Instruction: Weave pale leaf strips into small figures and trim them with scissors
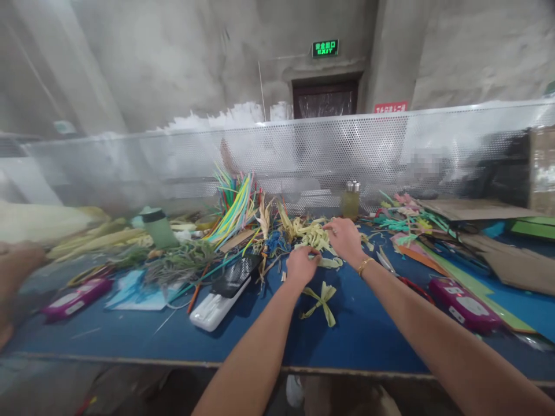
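On the blue tabletop a pile of pale yellow, leaf-like knotted strips lies in front of both my hands. My right hand, with a gold bracelet at its wrist, reaches to the pile's right side; its fingers are bent together at the strips, and any held piece is hidden. Just left and nearer, my left hand has its fingers curled inward, thumb and forefinger close together beside a loose pale strip. What it grips is too small to make out. Below the hands lies a yellow-green knotted strip with several splayed ends.
Left of my hands lie a white case with a black phone-like object, grey-green cords, a green bottle and colourful stems. Scissors, a purple device and cardboard lie right. Another person's arm shows far left.
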`<state>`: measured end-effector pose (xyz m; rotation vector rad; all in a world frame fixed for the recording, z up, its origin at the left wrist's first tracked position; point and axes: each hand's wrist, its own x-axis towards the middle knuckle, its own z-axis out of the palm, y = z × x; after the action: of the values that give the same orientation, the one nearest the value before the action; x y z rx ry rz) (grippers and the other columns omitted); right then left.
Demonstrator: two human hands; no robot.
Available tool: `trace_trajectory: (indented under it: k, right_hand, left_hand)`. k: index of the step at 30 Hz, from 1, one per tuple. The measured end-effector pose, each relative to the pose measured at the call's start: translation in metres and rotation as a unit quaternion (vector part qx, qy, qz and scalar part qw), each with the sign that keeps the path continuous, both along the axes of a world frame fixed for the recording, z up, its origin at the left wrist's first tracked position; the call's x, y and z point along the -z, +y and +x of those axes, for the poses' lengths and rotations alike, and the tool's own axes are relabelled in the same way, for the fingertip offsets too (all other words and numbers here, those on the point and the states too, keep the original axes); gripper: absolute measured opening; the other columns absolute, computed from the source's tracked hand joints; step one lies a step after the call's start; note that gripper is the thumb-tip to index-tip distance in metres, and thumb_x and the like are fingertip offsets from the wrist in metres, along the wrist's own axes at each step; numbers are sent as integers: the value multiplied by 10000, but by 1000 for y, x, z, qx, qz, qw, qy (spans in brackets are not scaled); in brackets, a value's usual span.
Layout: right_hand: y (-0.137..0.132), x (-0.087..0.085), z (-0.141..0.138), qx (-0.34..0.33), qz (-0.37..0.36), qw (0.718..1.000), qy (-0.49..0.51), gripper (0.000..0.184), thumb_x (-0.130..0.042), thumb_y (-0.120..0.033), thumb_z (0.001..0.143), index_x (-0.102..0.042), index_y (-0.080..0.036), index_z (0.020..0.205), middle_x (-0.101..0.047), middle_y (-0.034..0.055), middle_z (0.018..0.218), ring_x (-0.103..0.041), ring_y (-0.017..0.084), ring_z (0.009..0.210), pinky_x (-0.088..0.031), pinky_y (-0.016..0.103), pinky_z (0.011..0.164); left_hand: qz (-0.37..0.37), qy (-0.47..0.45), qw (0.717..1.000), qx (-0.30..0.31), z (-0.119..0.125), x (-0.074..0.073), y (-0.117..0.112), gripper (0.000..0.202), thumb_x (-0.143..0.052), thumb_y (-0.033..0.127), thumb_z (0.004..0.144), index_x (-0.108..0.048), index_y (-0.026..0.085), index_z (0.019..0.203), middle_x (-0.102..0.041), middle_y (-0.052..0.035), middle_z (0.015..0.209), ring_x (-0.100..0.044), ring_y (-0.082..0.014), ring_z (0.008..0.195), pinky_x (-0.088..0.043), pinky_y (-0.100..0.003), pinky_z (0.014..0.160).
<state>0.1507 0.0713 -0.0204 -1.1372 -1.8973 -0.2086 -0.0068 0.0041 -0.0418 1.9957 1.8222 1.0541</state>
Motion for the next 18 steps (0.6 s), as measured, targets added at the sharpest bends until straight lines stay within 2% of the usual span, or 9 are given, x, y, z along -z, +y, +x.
trace_trajectory:
  k: [3,5,8,11,14,18]
  right_hand:
    - [19,-16,-32,18,-27,977,-209,248,-489,-146,859,-721,-231,889,-692,81,1060,-495,263,1073,-285,441,956]
    - [34,-19,-52,43,-28,956,-289,277,-453,-120,882,-712,-210,918,-702,106,1023,-492,268,1072,-252,470,963]
    - [53,-16,-73,64,-29,931,-359,287,-441,-115,898,-717,-184,936,-714,126,991,-515,266,1049,-178,502,1014]
    - [65,-19,-82,77,-49,915,-394,269,-477,-95,872,-736,-167,861,-725,128,892,-553,257,965,-151,497,1030]
    - [68,-37,-78,83,-41,914,-394,267,-479,-76,859,-735,-151,841,-719,134,866,-552,263,961,-162,490,1012]
    - [56,-62,-57,104,30,924,-366,263,-460,-91,876,-701,-156,793,-700,114,829,-529,264,961,-215,462,943]
  left_hand:
    - [-1,30,1000,-1,2,0,-3,169,-609,315,788,-744,287,886,-719,-55,1011,-616,-264,1009,-442,-342,811]
    - [-1,43,999,5,2,2,-3,165,-608,311,786,-745,292,876,-720,-56,1001,-615,-269,1009,-441,-345,806]
    - [8,42,999,7,0,4,-2,161,-601,327,794,-743,286,859,-721,-59,997,-615,-274,1003,-441,-352,807]
    - [18,26,999,8,-1,3,-2,153,-607,342,796,-737,285,853,-721,-58,1000,-616,-273,995,-441,-357,814]
    - [29,-4,1000,7,-1,1,-1,135,-613,331,796,-726,280,850,-717,-59,995,-616,-263,992,-439,-353,834]
    - [64,-96,993,-22,-5,2,6,206,-614,326,801,-680,231,972,-686,-91,1059,-599,-253,1039,-428,-358,911]
